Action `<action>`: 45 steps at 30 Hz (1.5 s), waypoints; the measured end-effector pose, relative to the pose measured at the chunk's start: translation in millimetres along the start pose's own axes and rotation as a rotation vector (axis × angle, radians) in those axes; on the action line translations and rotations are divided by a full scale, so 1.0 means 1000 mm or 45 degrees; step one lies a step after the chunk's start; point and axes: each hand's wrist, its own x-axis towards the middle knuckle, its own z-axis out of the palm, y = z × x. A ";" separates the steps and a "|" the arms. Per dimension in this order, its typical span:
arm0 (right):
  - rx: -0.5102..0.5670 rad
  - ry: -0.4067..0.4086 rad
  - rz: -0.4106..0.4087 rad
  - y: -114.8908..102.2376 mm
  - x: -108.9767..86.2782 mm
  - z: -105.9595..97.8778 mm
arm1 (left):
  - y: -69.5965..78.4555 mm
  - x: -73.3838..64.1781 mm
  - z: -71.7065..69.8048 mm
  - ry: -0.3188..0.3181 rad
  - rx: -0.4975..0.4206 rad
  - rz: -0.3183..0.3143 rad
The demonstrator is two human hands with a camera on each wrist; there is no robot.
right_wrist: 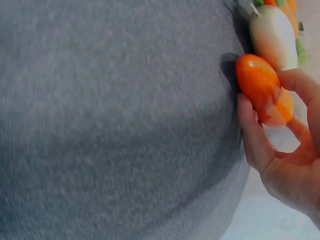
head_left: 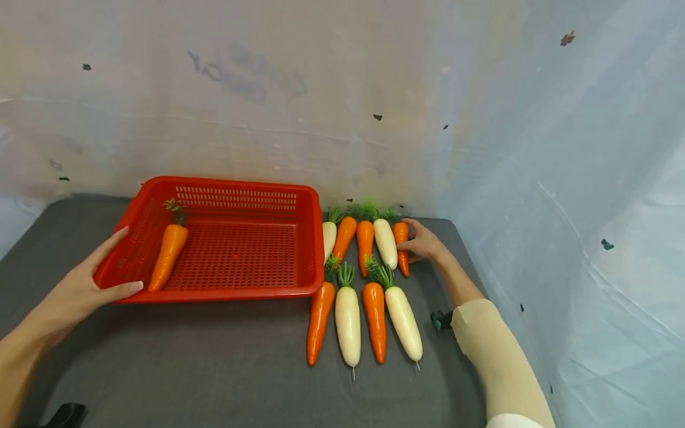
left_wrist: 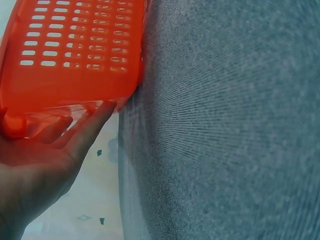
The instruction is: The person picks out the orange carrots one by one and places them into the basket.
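Note:
My left hand [head_left: 80, 288] grips the left end of a red plastic basket [head_left: 230, 294], thumb at the near corner of the rim and fingers along the outer side wall. Inside the basket, at its left end, lies one carrot [head_left: 170, 249] with a green top. Over on the right, my right hand [head_left: 426, 242] holds the rightmost carrot [head_left: 402, 233] of the back row, thumb on one side and fingers on the other. In the right wrist view this carrot [right_wrist: 256, 80] lies close to the grey tabletop, beside a white radish [right_wrist: 272, 37].
Several more carrots [head_left: 365, 238] and white radishes [head_left: 385, 241] lie in the back row, the leftmost radish partly hidden by the basket. A front row alternates carrots [head_left: 374, 321] and radishes [head_left: 349, 327]. Pale sheeting [head_left: 342, 89] hangs behind and right of the grey table [head_left: 214, 362].

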 end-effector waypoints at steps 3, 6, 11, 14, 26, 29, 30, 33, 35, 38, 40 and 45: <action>-0.050 0.060 -0.032 0.001 0.000 0.005 | -0.002 -0.002 0.001 0.000 -0.011 -0.003; -0.024 0.110 -0.063 0.007 -0.003 0.009 | -0.002 -0.003 0.002 -0.008 -0.021 -0.013; 0.108 0.176 -0.118 0.019 -0.010 0.009 | 0.002 -0.001 0.002 -0.027 -0.013 -0.025; 0.172 0.194 -0.167 0.023 -0.013 0.006 | 0.002 0.000 0.001 -0.026 -0.008 -0.024; 0.469 0.137 -0.201 0.013 -0.026 -0.005 | 0.001 0.001 0.001 -0.018 -0.016 -0.023; 0.524 0.118 -0.205 0.000 -0.033 -0.008 | 0.002 0.001 0.002 -0.019 -0.009 -0.033; 0.538 0.106 -0.216 -0.005 -0.036 -0.010 | 0.002 0.001 0.002 -0.020 -0.006 -0.036; 0.538 0.082 -0.254 -0.016 -0.041 -0.012 | 0.003 0.001 0.002 -0.023 -0.006 -0.034; 0.519 0.069 -0.271 -0.021 -0.043 -0.013 | 0.003 0.001 0.001 -0.017 -0.003 -0.033; 0.474 0.052 -0.284 -0.023 -0.040 -0.012 | 0.004 0.000 0.000 -0.008 -0.012 -0.024; 0.438 0.043 -0.291 -0.023 -0.038 -0.010 | 0.005 0.000 -0.001 -0.004 -0.017 -0.022; 0.394 0.025 -0.334 -0.030 -0.034 -0.003 | 0.002 -0.001 -0.001 0.000 -0.025 -0.008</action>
